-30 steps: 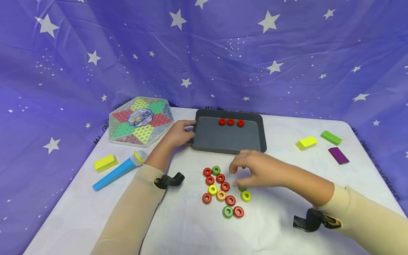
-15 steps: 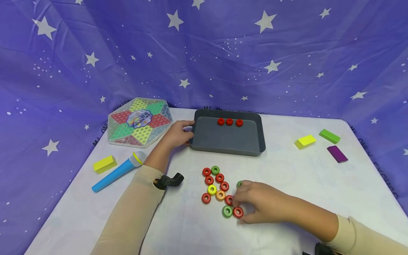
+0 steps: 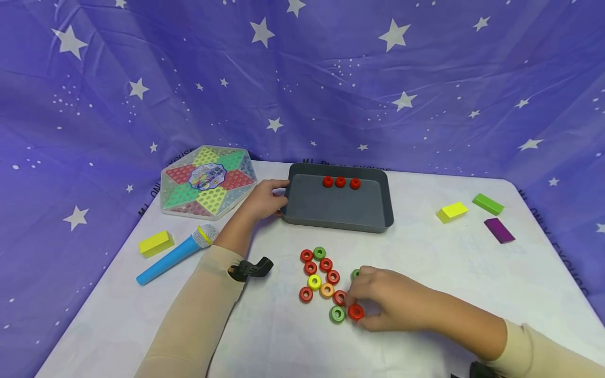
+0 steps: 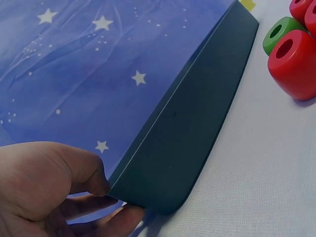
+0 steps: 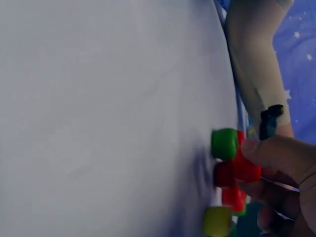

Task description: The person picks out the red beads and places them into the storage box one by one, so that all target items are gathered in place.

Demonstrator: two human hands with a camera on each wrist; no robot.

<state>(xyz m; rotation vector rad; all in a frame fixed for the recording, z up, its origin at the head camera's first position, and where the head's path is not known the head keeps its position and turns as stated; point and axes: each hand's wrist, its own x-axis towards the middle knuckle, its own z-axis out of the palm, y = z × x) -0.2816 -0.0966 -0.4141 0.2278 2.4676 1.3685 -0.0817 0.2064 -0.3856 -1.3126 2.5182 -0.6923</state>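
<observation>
A right hand (image 3: 386, 300) pinches a red bead (image 3: 356, 318) before us, lower centre of the frame, just beside a green bead (image 3: 337, 320); a light, straight lift should best spare its neighbours; mid-frame, the left hand (image 3: 264, 200) grips a grey tray (image 3: 337, 210) at its left edge.

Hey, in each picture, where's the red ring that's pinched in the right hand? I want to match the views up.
Head: right of center, in the lower half; the red ring is at the fingertips of the right hand.
Left wrist: not in it; the loose red rings at upper right touch no hand.
Right wrist: lower right, under the thumb.
Shared landmark: the starry cloth.
</observation>
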